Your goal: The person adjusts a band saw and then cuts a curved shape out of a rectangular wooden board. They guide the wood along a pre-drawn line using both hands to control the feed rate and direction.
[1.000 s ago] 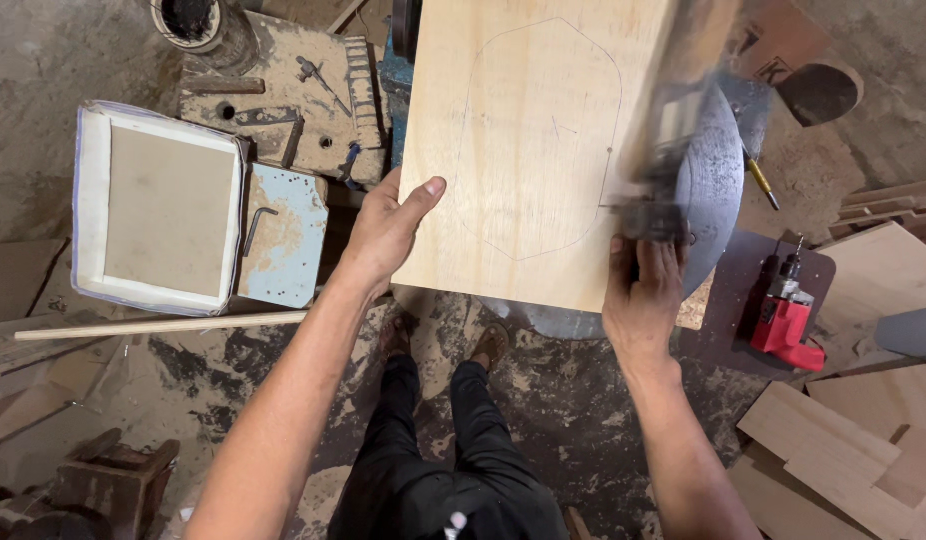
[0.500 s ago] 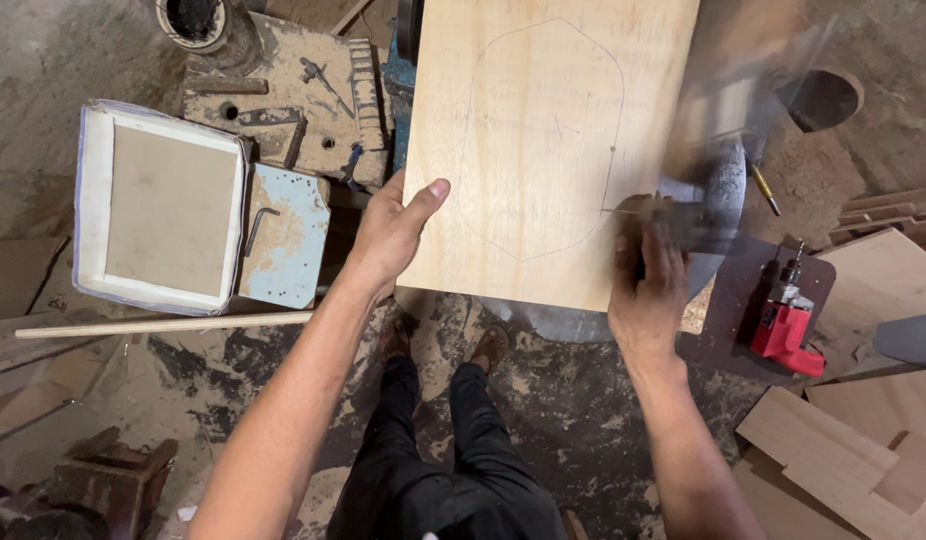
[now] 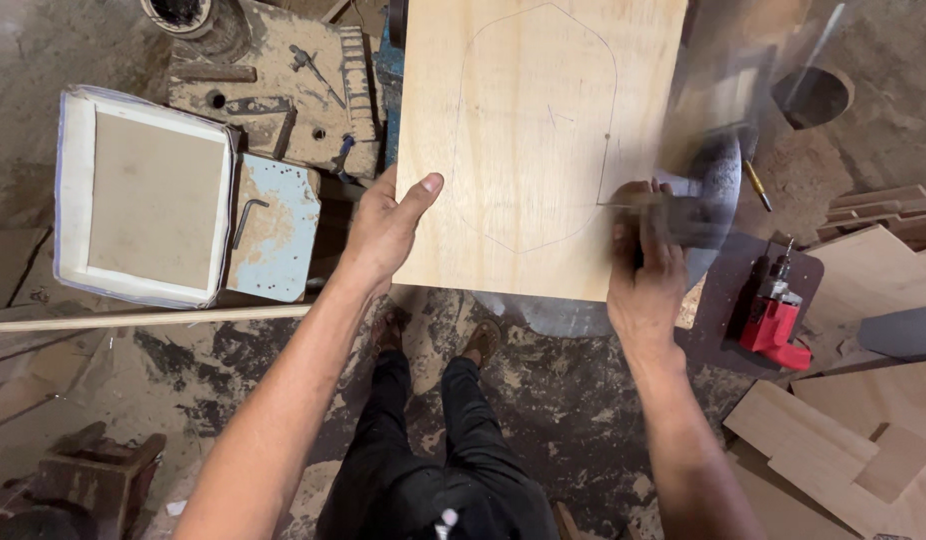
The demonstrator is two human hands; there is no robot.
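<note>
I am looking down at a big flat wooden board point(image 3: 543, 140). It is lying on a bench over my legs, with a pencil outline point(image 3: 536, 125) of a pointed shape drawn on it.

My left hand point(image 3: 388, 225) is gripping the near left edge of the board, thumb on top, fingers under it. It is clamped on the wood to keep it from sliding.

My right hand point(image 3: 645, 275) is wrapped around a dark tool point(image 3: 683, 215) at the right edge of the board. The tool is blurry, so I cannot tell just what it is. Its tip is sitting close to a straight line that runs to the outline.

I think I am in the cutting or marking step, working in from the right edge toward the drawn shape. The next move, I think, is asking for a firm left hand and a slow, careful push along the line, so the tool is not wandering off it.

A white square tray point(image 3: 143, 195) is lying to the left. A red power tool point(image 3: 773, 315) is lying to the right, near loose wood pieces point(image 3: 843, 430) on the dusty floor.
</note>
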